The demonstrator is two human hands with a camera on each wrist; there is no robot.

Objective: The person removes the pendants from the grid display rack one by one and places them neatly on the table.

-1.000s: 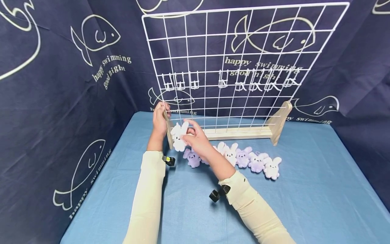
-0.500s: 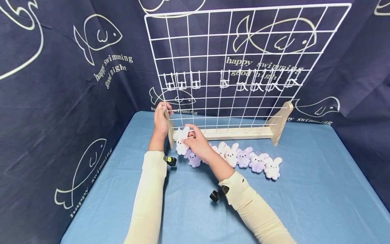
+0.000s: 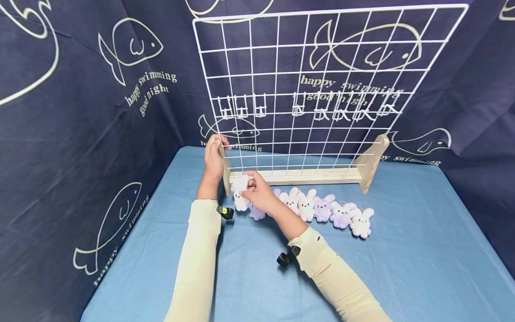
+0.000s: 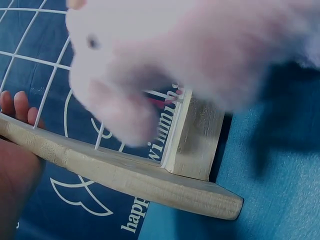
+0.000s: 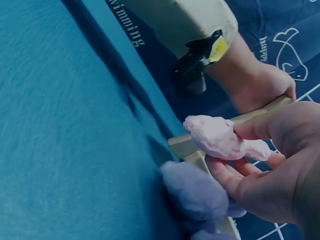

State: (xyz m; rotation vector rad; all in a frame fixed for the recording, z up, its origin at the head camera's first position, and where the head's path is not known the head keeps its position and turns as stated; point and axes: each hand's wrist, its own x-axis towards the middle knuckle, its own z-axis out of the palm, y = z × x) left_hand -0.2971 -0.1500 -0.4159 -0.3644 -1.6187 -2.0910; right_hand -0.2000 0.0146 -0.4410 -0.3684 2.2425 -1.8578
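In the head view, my left hand (image 3: pixel 214 163) grips the rack's left wooden side piece (image 3: pixel 226 172), fingers curled round it. My right hand (image 3: pixel 260 196) pinches a pale pink-white plush bunny (image 3: pixel 239 197) between thumb and fingers, just in front of that side piece. The right wrist view shows the plush bunny (image 5: pixel 212 137) side-on, a purple plush bunny (image 5: pixel 195 192) close below it. Large and blurred, the held bunny (image 4: pixel 215 60) covers part of the rack in the left wrist view. More white and purple bunnies (image 3: pixel 322 208) lie in a row on the table.
A white wire grid (image 3: pixel 330 12) stands upright in a wooden base (image 3: pixel 314 175). Several white hooks (image 3: pixel 260 111) hang along one of its rows. Blue cloth (image 3: pixel 257 268) covers the table, and dark fish-print curtains (image 3: pixel 132 112) surround it.
My right hand has lowered the pale bunny toward the table, so it now covers much of the leftmost purple bunny. My left hand keeps its grip on the side piece.
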